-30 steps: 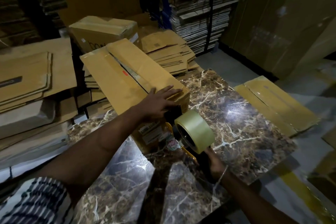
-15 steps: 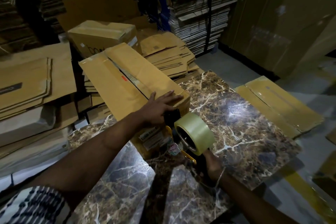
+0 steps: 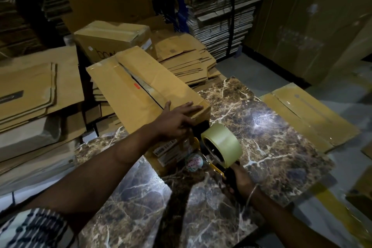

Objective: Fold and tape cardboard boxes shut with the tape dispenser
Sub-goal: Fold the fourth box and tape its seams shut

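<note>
behind tape roll (image 3: 221,144), dispenser head hidden

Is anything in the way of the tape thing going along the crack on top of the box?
Only the left hand: it lies flat on the box at the seam's near end, just ahead of the tape dispenser, gripped by the right hand. Beyond it, the seam looks clear.

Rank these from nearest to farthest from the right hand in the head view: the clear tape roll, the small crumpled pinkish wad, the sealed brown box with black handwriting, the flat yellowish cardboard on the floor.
From the right hand:
1. Clear tape roll, on the dispenser just above it.
2. Small crumpled pinkish wad, just left; almost too close to call.
3. Flat yellowish cardboard, on the floor to the right.
4. Sealed brown box with handwriting, far back left.
</note>
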Demonstrator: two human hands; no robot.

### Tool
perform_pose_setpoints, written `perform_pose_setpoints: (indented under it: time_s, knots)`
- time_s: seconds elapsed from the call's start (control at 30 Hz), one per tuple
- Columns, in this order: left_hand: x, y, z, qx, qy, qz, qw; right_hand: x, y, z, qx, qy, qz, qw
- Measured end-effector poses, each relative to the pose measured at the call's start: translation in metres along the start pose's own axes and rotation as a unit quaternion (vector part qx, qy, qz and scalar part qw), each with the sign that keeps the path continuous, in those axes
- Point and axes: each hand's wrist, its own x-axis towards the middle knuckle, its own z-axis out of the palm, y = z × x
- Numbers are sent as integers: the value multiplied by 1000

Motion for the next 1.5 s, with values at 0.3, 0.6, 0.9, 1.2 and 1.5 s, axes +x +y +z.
perform_pose_setpoints:
  time_s: [0.3, 0.6, 0.9, 1.2, 1.5]
  knots:
    - [9, 14, -26, 151, -50, 8, 987, -6, -19, -21, 54, -26, -12, 998]
    - [41, 29, -49, 260, -143, 18, 955, -2, -28, -37, 60, -68, -61, 994]
    - [38, 19, -39, 232, -150, -5, 961, -10, -51, -31, 77, -78, -42, 993]
    - [35, 22, -21, 135, -91, -60, 985, -16, -59, -25, 82, -70, -41, 993]
    - [24, 19, -3, 47, 9, -123, 991, -20, -72, -28, 108, -86, -56, 989]
